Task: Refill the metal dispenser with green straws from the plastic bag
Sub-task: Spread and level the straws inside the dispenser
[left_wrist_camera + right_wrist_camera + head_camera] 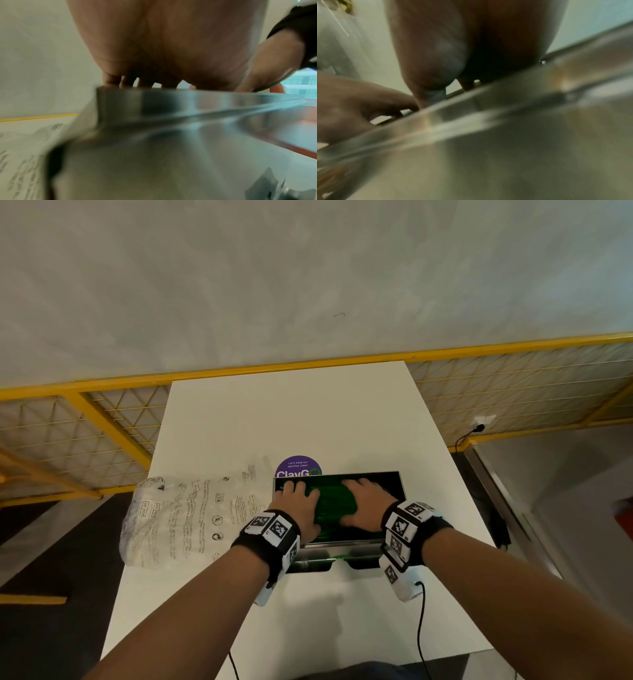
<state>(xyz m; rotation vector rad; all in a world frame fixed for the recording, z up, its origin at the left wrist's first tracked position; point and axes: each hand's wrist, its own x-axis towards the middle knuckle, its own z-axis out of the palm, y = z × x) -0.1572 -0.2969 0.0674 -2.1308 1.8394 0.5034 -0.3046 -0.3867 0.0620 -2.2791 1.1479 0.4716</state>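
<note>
- The left hand point(301, 510) and the right hand point(364, 505) are lying palm-down inside the open top of the metal dispenser point(394, 484), side by side and close to one another, on the white table point(308, 412).
- Both hands are pressing on the green straws point(334, 503), which are lying across the dispenser's open bin; the fingers of each hand are spread and mostly straight, resting on the straws rather than closing round any of them.
- In the left wrist view the left hand point(171, 47) is reaching over the metal dispenser's point(188, 102) rim with its fingertips dipping behind it; the right wrist view is showing the right hand point(453, 47) doing the same from the other side, though both pictures are blurred and the straws themselves are hidden there.
- The plastic bag point(185, 508) is lying crumpled and flat on the table just to the left of the dispenser, released by both hands and appearing emptied of straws.
- A purple round sticker point(298, 465) is showing on the table just behind the dispenser.
- Judged progress: the transfer of straws is appearing largely done; the hands are seemingly levelling the pile.
- Remaining, as a judgement: settling the straws evenly and withdrawing the hands; no lid is visible, so whether closing is needed cannot be told.
</note>
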